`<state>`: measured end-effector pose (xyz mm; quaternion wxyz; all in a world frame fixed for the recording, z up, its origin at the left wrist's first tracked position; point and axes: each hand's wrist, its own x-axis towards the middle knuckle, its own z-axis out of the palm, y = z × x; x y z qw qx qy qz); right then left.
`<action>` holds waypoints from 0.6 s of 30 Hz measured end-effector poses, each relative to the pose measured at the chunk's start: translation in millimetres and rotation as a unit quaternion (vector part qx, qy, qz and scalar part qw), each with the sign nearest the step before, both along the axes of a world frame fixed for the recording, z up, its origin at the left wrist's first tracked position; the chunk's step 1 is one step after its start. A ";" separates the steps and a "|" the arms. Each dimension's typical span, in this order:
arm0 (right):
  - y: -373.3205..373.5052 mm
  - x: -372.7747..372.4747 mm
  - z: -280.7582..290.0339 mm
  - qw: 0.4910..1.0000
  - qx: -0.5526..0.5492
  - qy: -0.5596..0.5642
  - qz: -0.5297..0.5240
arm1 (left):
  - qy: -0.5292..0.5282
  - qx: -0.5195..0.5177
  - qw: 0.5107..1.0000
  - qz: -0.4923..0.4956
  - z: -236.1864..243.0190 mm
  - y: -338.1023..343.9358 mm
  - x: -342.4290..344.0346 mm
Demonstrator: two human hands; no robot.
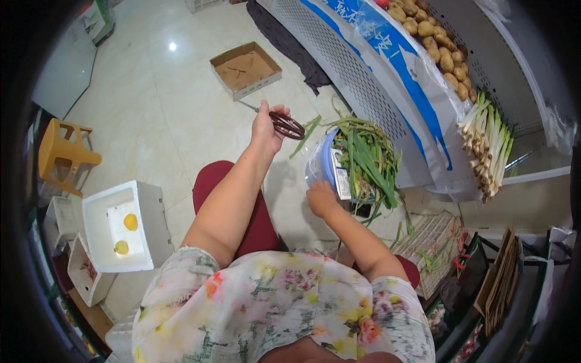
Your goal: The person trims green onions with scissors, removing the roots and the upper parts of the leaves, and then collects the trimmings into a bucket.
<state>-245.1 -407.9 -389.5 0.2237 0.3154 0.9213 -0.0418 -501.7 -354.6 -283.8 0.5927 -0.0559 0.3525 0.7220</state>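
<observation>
Raised over the floor, my left hand (266, 125) is closed round a coil of dark brown cord (287, 125). A thin grey end sticks out past its fingers. My right hand (321, 198) is low at the near side of a blue bin (327, 158) with clear plastic at its edge. The fingers there are curled, and what they hold, if anything, is hidden. Green trimmings (369, 154), with long leaves and stalks, heap over the bin. A white printed piece (341, 181) shows on the bin's side.
An open cardboard tray (272, 77) lies ahead. At left stand a yellow stool (63, 148) and a white foam box (156, 224) with two yellow fruits. The display stand on the right bears potatoes (445, 57) and spring onions (486, 142). A woven crate (431, 242) is at lower right.
</observation>
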 end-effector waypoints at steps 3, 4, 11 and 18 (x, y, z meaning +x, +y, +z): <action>28.5 -14.8 -47.0 0.963 0.079 -0.205 0.157 | -0.007 0.017 1.000 0.008 12.4 0.9 4.8; 37.6 -15.3 -54.6 0.938 0.096 -0.262 0.206 | -0.011 0.024 1.000 0.007 19.2 1.4 6.7; 66.0 -38.2 -41.9 0.881 0.135 -0.357 0.278 | -0.016 0.041 0.999 0.027 37.2 9.1 -1.8; 56.8 -58.2 19.6 0.952 0.219 -0.183 0.111 | -0.023 0.045 0.998 0.031 35.3 16.4 -1.5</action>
